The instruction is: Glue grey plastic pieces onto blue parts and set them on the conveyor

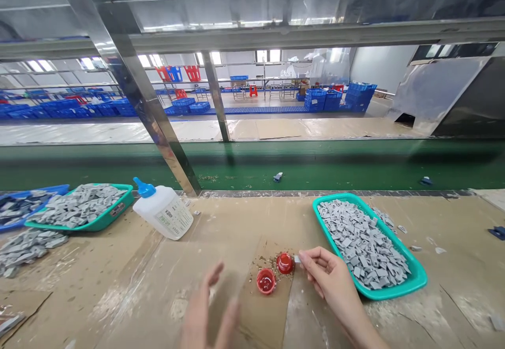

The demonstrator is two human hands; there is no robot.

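Observation:
My right hand (325,275) pinches a small grey plastic piece (297,259) between thumb and forefinger, right beside an upright red cap (284,263). A second red cap (266,280) lies open side up just left of it, on a strip of cardboard. My left hand (209,312) hovers low in front with fingers stretched out and apart, slightly blurred, holding nothing. A teal tray (418,280) full of small grey pieces stands just right of my right hand.
A white glue bottle with a blue nozzle (162,211) lies tilted at the left centre. Another teal tray (114,215) of grey pieces, a blue tray (55,188) and a loose grey pile (27,246) sit far left. A green conveyor belt (315,167) runs behind the bench.

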